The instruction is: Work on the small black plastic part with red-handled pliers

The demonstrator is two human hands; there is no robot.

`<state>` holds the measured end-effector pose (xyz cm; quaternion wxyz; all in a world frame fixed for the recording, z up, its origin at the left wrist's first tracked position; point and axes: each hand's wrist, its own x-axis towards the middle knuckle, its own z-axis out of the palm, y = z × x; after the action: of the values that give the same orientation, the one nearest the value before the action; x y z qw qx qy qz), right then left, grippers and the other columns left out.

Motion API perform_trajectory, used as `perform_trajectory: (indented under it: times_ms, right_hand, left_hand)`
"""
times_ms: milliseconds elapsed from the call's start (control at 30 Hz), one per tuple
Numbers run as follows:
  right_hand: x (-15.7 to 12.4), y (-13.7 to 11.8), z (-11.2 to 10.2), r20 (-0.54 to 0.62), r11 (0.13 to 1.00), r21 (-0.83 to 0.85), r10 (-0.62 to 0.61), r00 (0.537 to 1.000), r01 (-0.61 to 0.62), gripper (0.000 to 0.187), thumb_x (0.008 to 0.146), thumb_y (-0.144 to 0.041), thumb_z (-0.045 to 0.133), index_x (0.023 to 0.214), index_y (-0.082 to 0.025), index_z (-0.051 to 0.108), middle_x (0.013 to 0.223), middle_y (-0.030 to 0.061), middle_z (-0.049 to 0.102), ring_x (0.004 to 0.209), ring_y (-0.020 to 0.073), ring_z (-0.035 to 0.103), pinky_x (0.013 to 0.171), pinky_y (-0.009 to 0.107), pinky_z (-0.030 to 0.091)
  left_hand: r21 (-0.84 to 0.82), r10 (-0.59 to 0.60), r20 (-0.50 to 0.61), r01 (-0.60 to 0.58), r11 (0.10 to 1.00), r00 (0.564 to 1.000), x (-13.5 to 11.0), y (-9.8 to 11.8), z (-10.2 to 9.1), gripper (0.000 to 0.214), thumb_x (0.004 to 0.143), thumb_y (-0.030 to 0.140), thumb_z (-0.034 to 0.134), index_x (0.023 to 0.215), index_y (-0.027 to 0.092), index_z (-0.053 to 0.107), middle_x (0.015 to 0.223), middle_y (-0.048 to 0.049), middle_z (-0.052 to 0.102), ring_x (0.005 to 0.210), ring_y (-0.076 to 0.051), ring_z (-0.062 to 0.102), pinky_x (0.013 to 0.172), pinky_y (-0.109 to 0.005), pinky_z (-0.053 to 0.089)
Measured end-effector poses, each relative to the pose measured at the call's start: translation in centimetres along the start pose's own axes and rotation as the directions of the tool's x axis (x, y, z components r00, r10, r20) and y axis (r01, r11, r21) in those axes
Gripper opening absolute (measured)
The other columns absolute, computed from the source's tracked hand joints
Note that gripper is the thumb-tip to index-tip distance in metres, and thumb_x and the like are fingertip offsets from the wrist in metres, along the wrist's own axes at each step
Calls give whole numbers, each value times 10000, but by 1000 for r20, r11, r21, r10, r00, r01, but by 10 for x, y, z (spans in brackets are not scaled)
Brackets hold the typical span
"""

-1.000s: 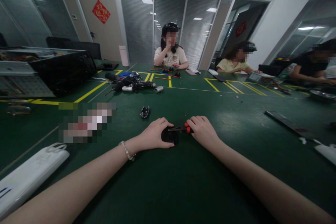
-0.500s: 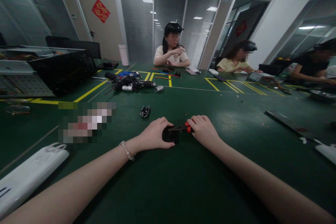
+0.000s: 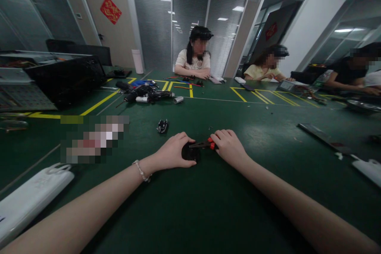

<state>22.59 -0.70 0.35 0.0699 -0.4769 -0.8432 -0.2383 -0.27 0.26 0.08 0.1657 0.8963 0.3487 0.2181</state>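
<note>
My left hand (image 3: 175, 151) is closed around the left side of a small black rounded part (image 3: 191, 154) on the green table, thumb at its near edge and fingers at its far edge. My right hand (image 3: 229, 145) grips the red handles of needle-nose pliers (image 3: 205, 144). The dark jaws point left and lie over the top of the black part; whether they pinch anything I cannot make out. Beyond my left hand lies a small black and silver part (image 3: 162, 126). Tiny screw-like bits (image 3: 210, 127) lie just past the pliers.
A white pouch-like object (image 3: 35, 198) lies at the near left, below a blurred-out item (image 3: 95, 139). A computer case (image 3: 59, 81) stands far left. Black tools and cables (image 3: 145, 93) lie ahead. To the right is a flat dark bar (image 3: 321, 137). People sit across the table.
The whole view has shifted slightly left. My hands keep their hold, and the plier jaws stay over the black part. The person opposite has lowered a raised hand to the table.
</note>
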Motion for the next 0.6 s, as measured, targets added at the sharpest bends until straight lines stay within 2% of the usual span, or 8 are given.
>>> perform_trajectory:
  times_ms: [600]
  right_hand:
    - [0,0,0,-16,1000,10,-13,1000,13,290,666,-169,564,955,-150,543,922,82,566,848,218,486,765,338,309]
  left_hand:
    - [-25,-24,6,24,999,1000,-1,3,-1,592,611,459,649,1113,207,459,999,-41,467,906,-214,484,819,-343,391]
